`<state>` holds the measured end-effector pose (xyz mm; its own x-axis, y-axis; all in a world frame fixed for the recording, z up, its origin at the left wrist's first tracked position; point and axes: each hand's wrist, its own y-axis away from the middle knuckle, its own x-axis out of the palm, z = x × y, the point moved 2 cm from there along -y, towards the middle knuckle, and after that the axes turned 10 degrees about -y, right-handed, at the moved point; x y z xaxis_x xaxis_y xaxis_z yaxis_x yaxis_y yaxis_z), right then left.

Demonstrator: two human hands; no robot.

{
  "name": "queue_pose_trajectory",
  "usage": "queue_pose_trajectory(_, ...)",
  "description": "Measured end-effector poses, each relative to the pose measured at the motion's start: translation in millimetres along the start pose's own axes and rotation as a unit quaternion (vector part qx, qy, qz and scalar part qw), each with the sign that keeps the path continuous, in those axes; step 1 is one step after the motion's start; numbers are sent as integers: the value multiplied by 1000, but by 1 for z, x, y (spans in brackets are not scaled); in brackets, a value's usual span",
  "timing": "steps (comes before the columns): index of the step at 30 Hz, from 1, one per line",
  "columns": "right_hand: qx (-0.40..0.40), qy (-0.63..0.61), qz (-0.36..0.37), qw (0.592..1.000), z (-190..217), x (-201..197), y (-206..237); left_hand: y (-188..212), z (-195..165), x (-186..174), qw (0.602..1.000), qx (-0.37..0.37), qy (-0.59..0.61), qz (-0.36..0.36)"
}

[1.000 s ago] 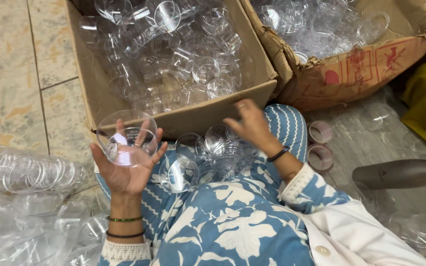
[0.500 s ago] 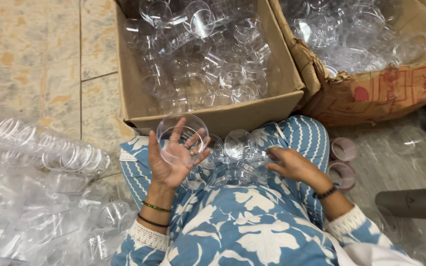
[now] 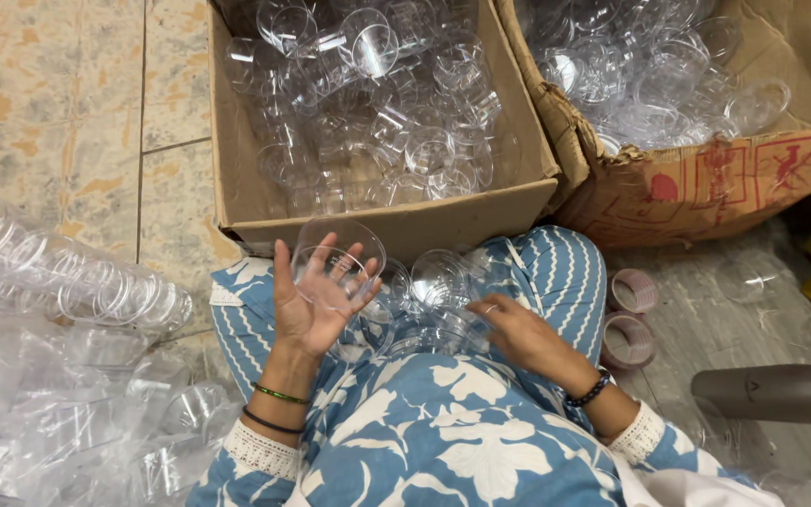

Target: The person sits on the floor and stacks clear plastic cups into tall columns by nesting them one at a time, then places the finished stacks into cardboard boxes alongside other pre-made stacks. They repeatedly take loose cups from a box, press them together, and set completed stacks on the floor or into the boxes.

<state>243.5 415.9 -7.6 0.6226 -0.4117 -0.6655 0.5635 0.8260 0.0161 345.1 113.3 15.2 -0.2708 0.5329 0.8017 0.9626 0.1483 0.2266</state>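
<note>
My left hand (image 3: pixel 313 299) is raised palm up and holds a clear plastic cup (image 3: pixel 338 253), its rim turned toward the camera. My right hand (image 3: pixel 516 334) reaches down into a heap of clear plastic cups (image 3: pixel 438 282) lying in my lap on blue and white patterned cloth (image 3: pixel 462 432). Its fingers touch the cups, but I cannot tell whether they grip one. Just ahead of my knees stands an open cardboard box (image 3: pixel 396 223) filled with several loose clear cups (image 3: pixel 368 103).
A second cardboard box (image 3: pixel 706 183) of clear cups stands at the right. Stacked cups in plastic bags (image 3: pixel 58 282) lie at the left on the tiled floor (image 3: pixel 49 103). Two tape rolls (image 3: pixel 629 314) and a grey bottle (image 3: pixel 781 392) lie at the right.
The view shifted, so the boxes sit more to the right. My right hand came down from the box edge into the lap cups. My left hand still holds its cup.
</note>
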Motion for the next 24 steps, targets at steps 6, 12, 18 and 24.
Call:
queue_pose_trajectory(6, 64, 15, -59, 996, 1, -24, 11, -2, 8, -1, 988, 33, -142, 56)
queue_pose_trajectory(12, -68, -338, -230, 910, 44, -59, -9, -14, 18, 12, 992, 6, -100, 81)
queue_pose_trajectory(18, -76, -441, -131, 885, 65, -21, -82, -14, 31, 26, 983, -3, -171, 71)
queue_pose_trajectory(24, -105, -146, -39, 983, 72, -31, -87, -12, 29, 28, 965, 39, -254, 44)
